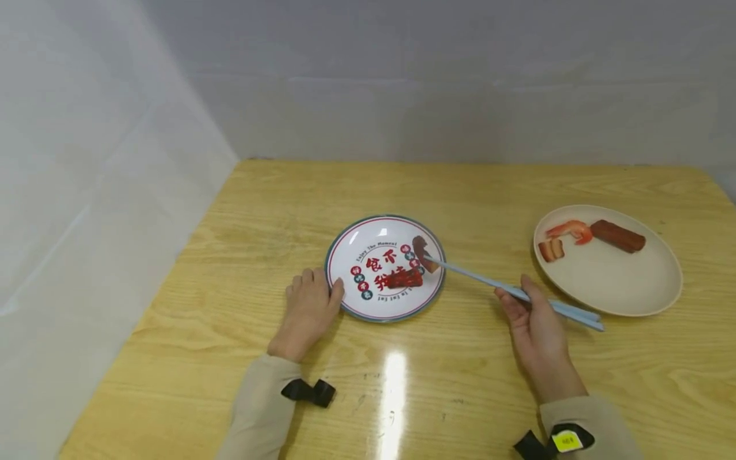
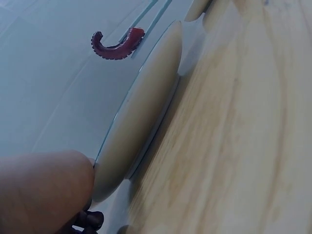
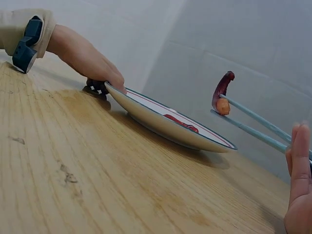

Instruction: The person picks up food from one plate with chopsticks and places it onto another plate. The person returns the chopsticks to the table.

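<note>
My left hand [image 1: 307,310] grips the near-left rim of a round white plate [image 1: 347,246] with red and green print, thumb on the rim. My right hand [image 1: 540,326] holds light blue chopsticks [image 1: 483,278]. Their tips pinch a curved, reddish-brown octopus tentacle piece [image 1: 422,252]. Both wrist views show the tentacle piece [image 3: 220,97] raised above the plate, near its right side. A dark red food piece [image 1: 404,278] lies on the plate; its kind is unclear.
On the right stands a beige oval plate [image 1: 621,287]. It bears a shrimp [image 1: 575,231], a brown sausage-like piece [image 1: 618,236] and a small striped meat piece [image 1: 551,250]. Behind the wooden table [image 1: 460,198] hangs a pale sheet.
</note>
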A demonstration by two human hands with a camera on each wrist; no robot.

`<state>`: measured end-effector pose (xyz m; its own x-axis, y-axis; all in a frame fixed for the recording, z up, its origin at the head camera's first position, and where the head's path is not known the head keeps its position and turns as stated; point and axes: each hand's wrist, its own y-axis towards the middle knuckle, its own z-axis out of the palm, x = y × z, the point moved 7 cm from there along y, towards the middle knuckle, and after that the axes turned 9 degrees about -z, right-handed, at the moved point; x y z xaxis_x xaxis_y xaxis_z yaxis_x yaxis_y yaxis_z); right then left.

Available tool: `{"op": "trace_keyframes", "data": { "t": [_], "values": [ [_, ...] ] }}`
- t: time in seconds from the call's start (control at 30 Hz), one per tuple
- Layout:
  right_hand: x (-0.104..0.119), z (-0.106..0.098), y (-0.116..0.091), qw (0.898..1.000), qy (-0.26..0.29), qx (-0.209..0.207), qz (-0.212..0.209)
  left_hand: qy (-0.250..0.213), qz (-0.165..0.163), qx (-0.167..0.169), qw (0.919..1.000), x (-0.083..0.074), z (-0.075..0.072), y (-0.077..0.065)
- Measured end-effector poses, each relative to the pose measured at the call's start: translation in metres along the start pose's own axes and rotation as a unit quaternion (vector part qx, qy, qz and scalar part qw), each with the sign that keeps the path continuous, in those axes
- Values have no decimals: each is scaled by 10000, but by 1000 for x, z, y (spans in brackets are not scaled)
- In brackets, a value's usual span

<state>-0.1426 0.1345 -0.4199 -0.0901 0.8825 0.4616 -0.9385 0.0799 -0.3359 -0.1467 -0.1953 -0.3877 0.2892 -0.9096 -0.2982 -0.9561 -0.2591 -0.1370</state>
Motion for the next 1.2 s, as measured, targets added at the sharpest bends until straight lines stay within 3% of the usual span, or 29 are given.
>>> {"op": "trace_keyframes", "data": {
  "t": [0.3, 0.53, 0.8, 1.03, 1.2],
  "values": [
    [-14, 6, -7, 9984, -480, -253, 175, -23, 34, -30, 10000, -1, 0, 0],
    [-20, 9, -13, 9925, -1205, -187, -117, -49, -3, -46, 10000, 0, 1, 0],
    [-23, 9, -16, 9899, -1387, -176, -252, -28, -33, 32, 10000, 0, 1, 0],
    [-25, 12, -17, 9852, -1623, 157, -522, -43, -4, -12, 10000, 1, 2, 0],
    [-25, 15, -18, 9756, -1995, 419, -819, -107, 30, -22, 9999, 1, 2, -1]
  ]
}}
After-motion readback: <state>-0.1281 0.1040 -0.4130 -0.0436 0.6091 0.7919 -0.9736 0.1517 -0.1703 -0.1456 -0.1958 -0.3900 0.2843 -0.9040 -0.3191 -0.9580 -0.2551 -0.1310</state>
